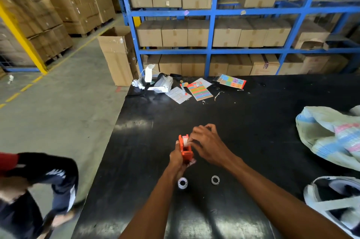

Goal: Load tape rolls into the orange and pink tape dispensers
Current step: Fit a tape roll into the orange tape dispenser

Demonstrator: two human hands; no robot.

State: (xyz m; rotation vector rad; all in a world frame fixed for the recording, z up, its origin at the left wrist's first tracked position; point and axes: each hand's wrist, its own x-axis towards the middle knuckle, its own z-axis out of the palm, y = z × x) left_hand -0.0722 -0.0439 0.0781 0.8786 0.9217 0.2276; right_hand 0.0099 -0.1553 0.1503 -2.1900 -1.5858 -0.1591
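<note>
My left hand (178, 157) grips the orange tape dispenser (185, 149) from its left side, holding it above the black table (253, 118). A clear tape roll (185, 139) sits in the top of the dispenser. The fingertips of my right hand (206, 141) pinch at that roll from the right. Two more clear tape rolls lie on the table nearer to me: one (182, 182) just under my left wrist, the other (215, 180) to its right. No pink dispenser shows.
At the table's far edge lie a white headset (162, 82) and coloured sticker sheets (200, 90). A striped woven sack (331, 137) and a bag (335, 199) fill the right side. A person (35, 190) stands left of the table. Blue racks (210, 49) hold cartons behind.
</note>
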